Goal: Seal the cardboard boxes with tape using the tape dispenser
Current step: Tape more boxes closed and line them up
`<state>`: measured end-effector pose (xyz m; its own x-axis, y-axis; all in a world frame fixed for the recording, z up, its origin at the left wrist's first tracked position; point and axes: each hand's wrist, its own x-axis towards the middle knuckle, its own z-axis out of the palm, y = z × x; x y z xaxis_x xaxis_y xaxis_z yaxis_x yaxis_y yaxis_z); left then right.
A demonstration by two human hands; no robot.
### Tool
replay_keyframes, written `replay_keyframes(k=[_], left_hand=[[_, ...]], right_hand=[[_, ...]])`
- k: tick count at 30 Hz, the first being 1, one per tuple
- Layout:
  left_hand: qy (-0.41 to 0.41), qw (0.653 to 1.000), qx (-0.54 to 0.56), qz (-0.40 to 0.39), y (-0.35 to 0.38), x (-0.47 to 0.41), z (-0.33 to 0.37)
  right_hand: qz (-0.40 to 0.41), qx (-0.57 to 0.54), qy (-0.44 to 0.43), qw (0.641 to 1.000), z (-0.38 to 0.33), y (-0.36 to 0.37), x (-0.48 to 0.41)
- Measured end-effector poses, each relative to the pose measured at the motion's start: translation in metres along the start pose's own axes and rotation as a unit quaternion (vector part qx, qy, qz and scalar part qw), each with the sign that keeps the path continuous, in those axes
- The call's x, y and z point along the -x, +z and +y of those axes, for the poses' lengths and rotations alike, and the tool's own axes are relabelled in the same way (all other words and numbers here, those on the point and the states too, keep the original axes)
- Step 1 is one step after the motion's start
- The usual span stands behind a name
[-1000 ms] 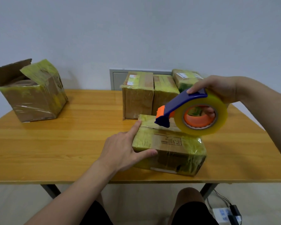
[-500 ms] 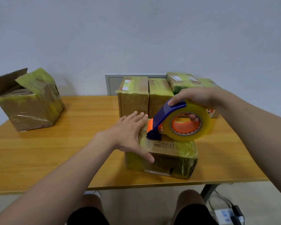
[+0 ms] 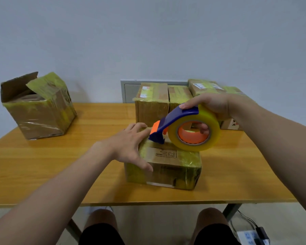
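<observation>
Table (image 3: 51, 161): yellow-toned wood, smooth, varnished, soft sheen, faint plank lines.
Near box (image 3: 166, 172): brown matt cardboard under wrinkled, glossy yellowish tape film; printed black panel on top.
Open box (image 3: 39, 117): raw matt cardboard flaps, sides wrapped in shiny creased tape.
Back boxes (image 3: 151, 105): same cardboard with glossy tape bands, white paper label (image 3: 145, 89).
Tape dispenser (image 3: 173, 120): smooth blue plastic, orange plastic nose.
Tape roll (image 3: 215, 128): translucent yellowish, glossy; orange core.
Wall (image 3: 148, 41): matt, plain.
Shorts (image 3: 99, 236): black cloth, matt.

No legible text; front box (image 3: 173, 172) print too blurred
</observation>
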<state>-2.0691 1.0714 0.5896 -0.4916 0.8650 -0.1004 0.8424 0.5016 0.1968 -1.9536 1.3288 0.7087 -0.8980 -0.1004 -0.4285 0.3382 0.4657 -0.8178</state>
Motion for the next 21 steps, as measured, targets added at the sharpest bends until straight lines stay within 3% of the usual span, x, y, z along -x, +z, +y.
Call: replay_keyframes(k=[11,21], left_hand=[[0.022,1.0,0.012,-0.01,-0.003,0.0,-0.013],[-0.04,0.995,-0.066,-0.07,-0.007,0.001,0.0]], right_hand=[[0.029,0.014,0.009,0.999,0.011,-0.016,0.022],[0.061,0.032,0.008,0.998,0.022,-0.013,0.014]])
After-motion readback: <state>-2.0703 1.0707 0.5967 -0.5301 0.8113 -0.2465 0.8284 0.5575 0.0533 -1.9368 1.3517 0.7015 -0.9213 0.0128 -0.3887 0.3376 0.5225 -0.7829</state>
